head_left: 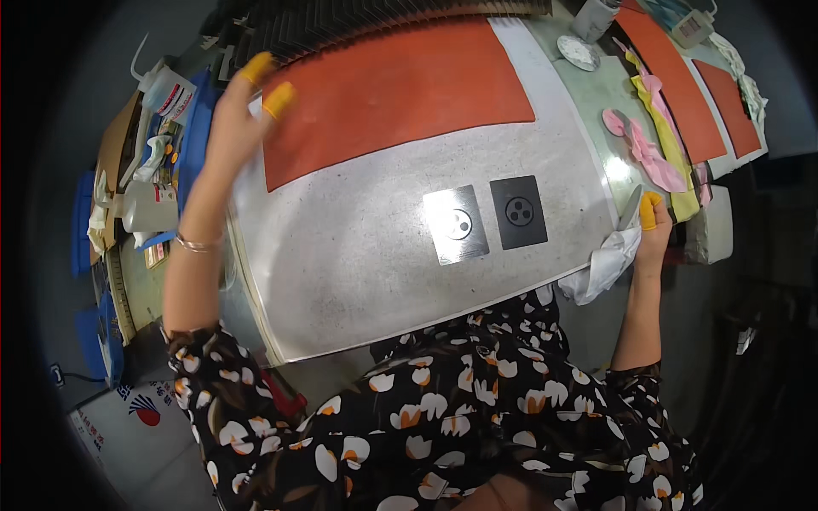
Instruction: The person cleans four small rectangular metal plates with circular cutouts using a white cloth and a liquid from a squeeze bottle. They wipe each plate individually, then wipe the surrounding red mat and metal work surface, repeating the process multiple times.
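My left hand (243, 115) is raised at the left end of an orange-red mat (400, 85), close to a rack of dark upright plates (341, 30). Its fingers are apart, two of them tipped with yellow finger cots, and nothing shows in them. At the table's right edge my right hand (653, 238), also with a yellow finger cot, is closed on a white cloth (607, 262). A grey, blade-like tip (630, 207) sticks up beside its fingers; I cannot tell what it is. Between my hands lie a silver rectangular plate (452, 243) and a black one (520, 230), each with a round, three-holed pattern.
A grey sheet (358, 255) covers the table. On the left stand squeeze bottles (166, 89) and a blue bin (194, 128). To the right are pink cloth (652, 157), yellow cloth (677, 170), a white round dish (578, 53), a cup (595, 19) and more orange mats (673, 85).
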The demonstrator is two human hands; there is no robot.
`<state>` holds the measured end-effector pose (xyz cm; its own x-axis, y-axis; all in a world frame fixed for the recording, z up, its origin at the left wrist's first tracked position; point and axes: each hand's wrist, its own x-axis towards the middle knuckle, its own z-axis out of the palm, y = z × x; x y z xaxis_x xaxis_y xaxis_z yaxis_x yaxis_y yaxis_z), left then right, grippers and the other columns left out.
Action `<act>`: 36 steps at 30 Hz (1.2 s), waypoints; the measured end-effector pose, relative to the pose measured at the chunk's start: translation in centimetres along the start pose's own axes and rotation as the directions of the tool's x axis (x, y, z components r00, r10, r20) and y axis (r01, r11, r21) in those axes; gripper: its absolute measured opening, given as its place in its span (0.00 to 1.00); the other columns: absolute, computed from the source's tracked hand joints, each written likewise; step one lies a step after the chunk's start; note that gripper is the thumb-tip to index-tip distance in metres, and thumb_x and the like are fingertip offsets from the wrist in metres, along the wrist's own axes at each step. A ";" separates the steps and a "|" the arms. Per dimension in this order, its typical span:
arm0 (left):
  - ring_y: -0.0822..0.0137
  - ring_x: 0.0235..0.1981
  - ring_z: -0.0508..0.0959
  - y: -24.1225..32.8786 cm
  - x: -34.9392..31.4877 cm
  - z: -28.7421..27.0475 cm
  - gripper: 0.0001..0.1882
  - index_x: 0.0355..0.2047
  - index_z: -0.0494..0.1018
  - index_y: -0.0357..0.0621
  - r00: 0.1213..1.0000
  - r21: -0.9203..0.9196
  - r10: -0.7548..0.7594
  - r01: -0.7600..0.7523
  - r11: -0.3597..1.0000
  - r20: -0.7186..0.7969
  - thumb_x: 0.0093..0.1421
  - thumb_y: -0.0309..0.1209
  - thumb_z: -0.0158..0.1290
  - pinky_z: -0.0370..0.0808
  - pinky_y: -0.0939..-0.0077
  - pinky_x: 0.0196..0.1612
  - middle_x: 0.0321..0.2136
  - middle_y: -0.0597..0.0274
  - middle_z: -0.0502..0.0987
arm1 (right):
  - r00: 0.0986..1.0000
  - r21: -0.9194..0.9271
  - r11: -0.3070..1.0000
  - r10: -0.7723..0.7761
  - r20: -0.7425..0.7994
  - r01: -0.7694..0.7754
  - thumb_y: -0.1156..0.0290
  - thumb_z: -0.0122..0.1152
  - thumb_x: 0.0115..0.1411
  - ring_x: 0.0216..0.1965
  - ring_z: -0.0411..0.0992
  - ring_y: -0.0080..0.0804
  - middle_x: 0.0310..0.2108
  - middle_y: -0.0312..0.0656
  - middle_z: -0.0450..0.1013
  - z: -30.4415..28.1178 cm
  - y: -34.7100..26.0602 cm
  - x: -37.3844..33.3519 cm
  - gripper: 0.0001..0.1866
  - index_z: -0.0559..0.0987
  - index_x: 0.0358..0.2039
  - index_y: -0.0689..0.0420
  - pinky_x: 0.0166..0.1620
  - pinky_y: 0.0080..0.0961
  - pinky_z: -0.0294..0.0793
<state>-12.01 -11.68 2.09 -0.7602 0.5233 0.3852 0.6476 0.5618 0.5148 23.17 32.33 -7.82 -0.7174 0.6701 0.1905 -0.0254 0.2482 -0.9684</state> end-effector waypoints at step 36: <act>0.47 0.61 0.49 15.5 -13.8 11.0 0.61 0.61 0.47 0.38 0.918 0.037 -0.069 0.059 0.998 0.391 0.29 0.40 0.71 0.49 0.56 0.62 0.61 0.49 0.50 | 0.997 0.045 0.999 -0.008 0.079 0.004 0.72 0.55 0.59 0.32 0.62 0.16 0.30 0.31 0.68 0.1 0.1 0.1 0.09 0.72 0.36 0.65 0.38 0.14 0.61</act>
<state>9.07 -3.14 -3.68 -0.7214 0.6923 0.0187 0.6032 0.6149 0.5079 23.03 32.30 -7.89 -0.7701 0.6105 0.1849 -0.0602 0.2190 -0.9739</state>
